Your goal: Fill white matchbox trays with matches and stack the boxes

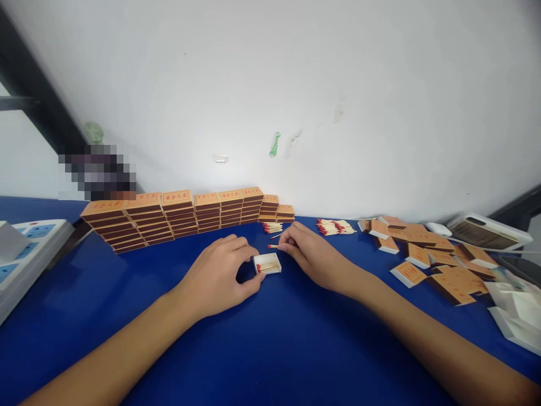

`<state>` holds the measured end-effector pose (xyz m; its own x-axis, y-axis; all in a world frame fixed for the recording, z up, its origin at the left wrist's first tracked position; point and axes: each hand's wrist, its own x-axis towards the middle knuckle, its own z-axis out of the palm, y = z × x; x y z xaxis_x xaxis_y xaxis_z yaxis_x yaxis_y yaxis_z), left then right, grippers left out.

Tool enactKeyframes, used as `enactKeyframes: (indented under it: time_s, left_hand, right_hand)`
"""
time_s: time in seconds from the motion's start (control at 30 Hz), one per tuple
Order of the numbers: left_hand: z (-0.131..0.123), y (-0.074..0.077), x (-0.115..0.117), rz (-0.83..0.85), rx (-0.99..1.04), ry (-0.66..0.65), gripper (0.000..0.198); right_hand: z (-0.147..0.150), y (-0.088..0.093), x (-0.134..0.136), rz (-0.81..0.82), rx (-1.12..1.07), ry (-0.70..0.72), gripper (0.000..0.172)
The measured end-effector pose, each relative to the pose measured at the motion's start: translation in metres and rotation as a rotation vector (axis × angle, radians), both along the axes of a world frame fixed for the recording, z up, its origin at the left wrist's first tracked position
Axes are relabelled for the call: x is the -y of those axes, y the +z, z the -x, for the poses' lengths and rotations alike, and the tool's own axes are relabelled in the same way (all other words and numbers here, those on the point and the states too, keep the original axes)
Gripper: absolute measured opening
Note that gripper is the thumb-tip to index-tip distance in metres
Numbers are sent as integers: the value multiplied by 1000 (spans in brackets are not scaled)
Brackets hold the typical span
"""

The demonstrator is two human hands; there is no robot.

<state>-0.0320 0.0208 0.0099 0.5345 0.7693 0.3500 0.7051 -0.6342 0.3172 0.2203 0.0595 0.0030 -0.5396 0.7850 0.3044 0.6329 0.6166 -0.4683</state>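
My left hand (226,273) grips a small white matchbox tray (276,267) by its left end, thumb at the front and fingers behind. Several red-headed matches (269,266) lie inside the tray along its length. Just above and to the right, my right hand (305,249) pinches a match (273,246) between thumb and finger, its red head pointing left. A second match (275,237) sticks out at the same fingers. Behind the tray lies a small pile of matches (273,227), heads to the left.
Stacked orange-brown matchboxes (177,214) line the wall from left to middle. A larger match pile (335,226) lies right of my right hand. Loose matchbox sleeves (442,258), white trays (515,310) and a white-edged device (486,230) sit at right. A blue-and-white box (34,248) stands left.
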Motion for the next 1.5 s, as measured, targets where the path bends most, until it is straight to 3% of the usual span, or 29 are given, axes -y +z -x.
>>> enactKeyframes:
  time_s: [0.13, 0.27, 0.93, 1.07, 1.2, 1.5]
  left_hand:
    - [0, 0, 0, -11, 0, -7, 18]
    - [0, 0, 0, -9, -1, -6, 17]
    - [0, -1, -1, -4, 1, -14, 19]
    - [0, -3, -1, -12, 4, -13, 19]
    - [0, -2, 0, -7, -5, -10, 21]
    - [0, -1, -1, -3, -11, -7, 22]
  right_hand:
    - [11, 10, 14, 46, 27, 76, 14]
    - [16, 13, 19, 11, 94, 63, 9]
    - [18, 4, 15, 43, -8, 38, 12]
    - [11, -1, 3, -101, -108, -20, 13]
    - [-1, -13, -14, -279, -29, -56, 20]
    - [-3, -21, -20, -303, 41, -68, 25]
